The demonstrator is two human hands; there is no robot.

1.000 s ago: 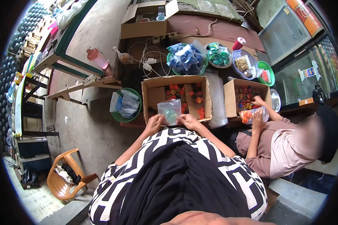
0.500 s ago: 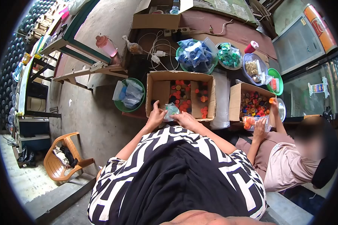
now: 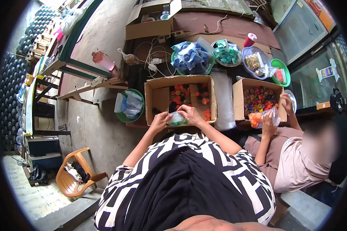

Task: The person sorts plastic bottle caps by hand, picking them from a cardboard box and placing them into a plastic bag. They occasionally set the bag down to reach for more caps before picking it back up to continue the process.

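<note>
My left hand [image 3: 160,122] and my right hand [image 3: 192,114] pinch the upper edge of a small clear plastic bag [image 3: 177,118] from both sides. Green bottle caps show through its lower part. The bag hangs at the near wall of a cardboard box [image 3: 153,92]. Inside that box lie red, orange and black caps [image 3: 181,94], with a cardboard flap between two groups of them. Both hands are closed on the plastic, fingertips close together.
A co-worker [image 3: 293,154] at my right holds a clear bag of orange caps [image 3: 258,118] beside a second cardboard box [image 3: 239,100] of mixed caps. Behind stand a basin of blue-filled bags [image 3: 192,56] and a bowl of green ones [image 3: 226,53]. A green basket [image 3: 139,115] is left.
My hands have risen to the bag's upper edge, and it now hangs with the green caps low. The co-worker's right hand no longer shows an orange cap. The camera view has shifted slightly.
</note>
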